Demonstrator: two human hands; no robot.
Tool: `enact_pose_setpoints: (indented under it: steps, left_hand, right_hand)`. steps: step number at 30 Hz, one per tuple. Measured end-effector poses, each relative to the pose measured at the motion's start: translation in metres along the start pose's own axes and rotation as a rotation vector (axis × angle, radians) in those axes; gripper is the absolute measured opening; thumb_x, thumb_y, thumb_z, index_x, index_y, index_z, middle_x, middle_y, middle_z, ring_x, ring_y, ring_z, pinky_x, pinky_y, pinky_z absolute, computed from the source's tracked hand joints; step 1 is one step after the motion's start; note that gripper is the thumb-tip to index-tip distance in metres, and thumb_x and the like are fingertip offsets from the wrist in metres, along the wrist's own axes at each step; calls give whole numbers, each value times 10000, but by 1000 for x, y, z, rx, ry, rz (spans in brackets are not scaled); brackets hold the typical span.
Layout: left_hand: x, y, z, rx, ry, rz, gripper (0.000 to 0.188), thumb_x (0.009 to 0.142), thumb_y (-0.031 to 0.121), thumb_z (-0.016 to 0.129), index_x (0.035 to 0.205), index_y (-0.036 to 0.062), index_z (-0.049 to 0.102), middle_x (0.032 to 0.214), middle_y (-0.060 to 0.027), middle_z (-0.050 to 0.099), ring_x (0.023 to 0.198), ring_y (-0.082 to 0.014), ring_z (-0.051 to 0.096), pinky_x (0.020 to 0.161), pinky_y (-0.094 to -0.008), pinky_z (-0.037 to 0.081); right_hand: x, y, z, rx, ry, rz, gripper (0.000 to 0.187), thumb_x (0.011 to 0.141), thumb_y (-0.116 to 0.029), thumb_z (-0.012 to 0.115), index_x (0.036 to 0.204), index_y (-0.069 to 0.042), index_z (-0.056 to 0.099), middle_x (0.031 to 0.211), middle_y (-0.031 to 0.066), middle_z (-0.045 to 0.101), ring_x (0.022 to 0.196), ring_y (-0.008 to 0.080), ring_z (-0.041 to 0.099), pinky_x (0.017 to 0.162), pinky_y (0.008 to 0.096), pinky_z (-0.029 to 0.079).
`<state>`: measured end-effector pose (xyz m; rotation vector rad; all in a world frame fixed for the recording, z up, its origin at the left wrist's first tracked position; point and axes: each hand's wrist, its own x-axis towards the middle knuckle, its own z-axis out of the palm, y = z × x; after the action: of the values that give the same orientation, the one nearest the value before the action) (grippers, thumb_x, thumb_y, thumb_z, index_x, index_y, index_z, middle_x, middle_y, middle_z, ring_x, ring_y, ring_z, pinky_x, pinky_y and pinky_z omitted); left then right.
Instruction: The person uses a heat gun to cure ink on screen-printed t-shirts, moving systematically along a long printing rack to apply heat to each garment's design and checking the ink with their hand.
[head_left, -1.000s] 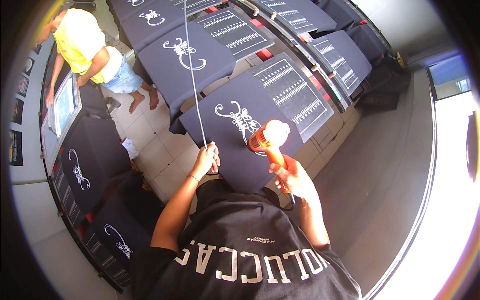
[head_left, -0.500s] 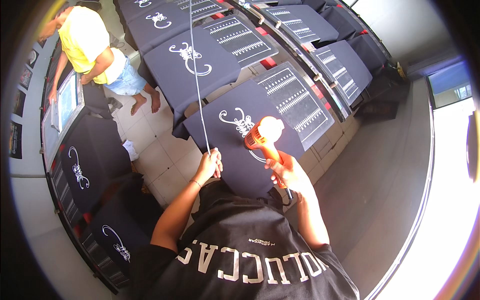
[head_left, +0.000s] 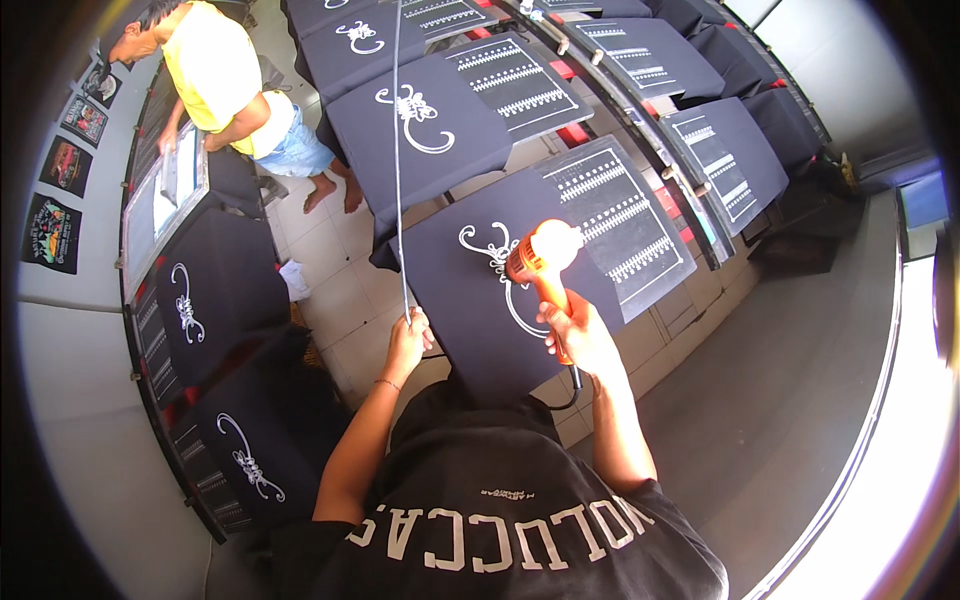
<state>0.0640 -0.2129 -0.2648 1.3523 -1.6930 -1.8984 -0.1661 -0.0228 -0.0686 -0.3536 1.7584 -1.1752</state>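
Orange blower (head_left: 541, 260) in right grip (head_left: 580, 337) near cloth edge (head_left: 596, 286), pale cord (head_left: 399, 180) in left grip (head_left: 409, 341)

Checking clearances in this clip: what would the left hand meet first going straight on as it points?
Beyond the pale cord it grips, the left hand would probably meet the left edge of the nearest dark cloth; depth is unclear, so it might pass above.

heat gun (head_left: 549, 285) is coloured orange, dark navy fabric (head_left: 450, 275) is printed with a white curling motif (head_left: 497, 262), black board (head_left: 618, 225) is lined with white toothed rows, co-worker's shirt (head_left: 213, 70) is coloured yellow
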Motion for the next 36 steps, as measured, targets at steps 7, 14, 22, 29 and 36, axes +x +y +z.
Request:
enact_pose_setpoints:
  steps: [7,14,22,29,36]
  left_hand:
    - [11,0,-35,270,-6,111,383,1068,328,357,869,47,525,649,-59,585,510,-129,555,505,-278,458]
    - [67,46,-50,527,-167,329,337,1063,265,374,883,25,526,629,-59,554,518,-143,553,533,-306,471]
    - [152,70,-84,725,-551,457,177,1002,204,515,1038,39,569,730,-232,642,692,-430,656,605,-492,502]
    - [183,121,-122,891,-677,471,368,999,207,511,1354,133,447,796,-235,674,744,-435,675,617,-517,518]
    - [191,156,-110,63,-1165,11,289,1018,139,536,1266,-8,541,768,-53,619,721,-135,641,674,-287,543]
  right_hand:
    - [3,6,6,90,21,3,290,997,-238,579,1134,17,570,888,43,617,606,88,553,518,253,489]
    - [-13,3,29,173,240,-6,259,987,-255,569,1065,-10,546,677,17,538,523,86,530,428,246,426]
    - [-36,-18,100,377,715,94,286,979,-262,571,1115,-11,566,882,38,612,605,89,559,554,267,503]
    - [-27,-27,166,466,919,168,304,979,-280,591,1142,-24,579,884,41,620,602,87,532,553,264,482]
    - [13,-24,167,405,952,194,279,981,-284,593,1117,-41,575,875,27,617,608,84,534,535,260,469]
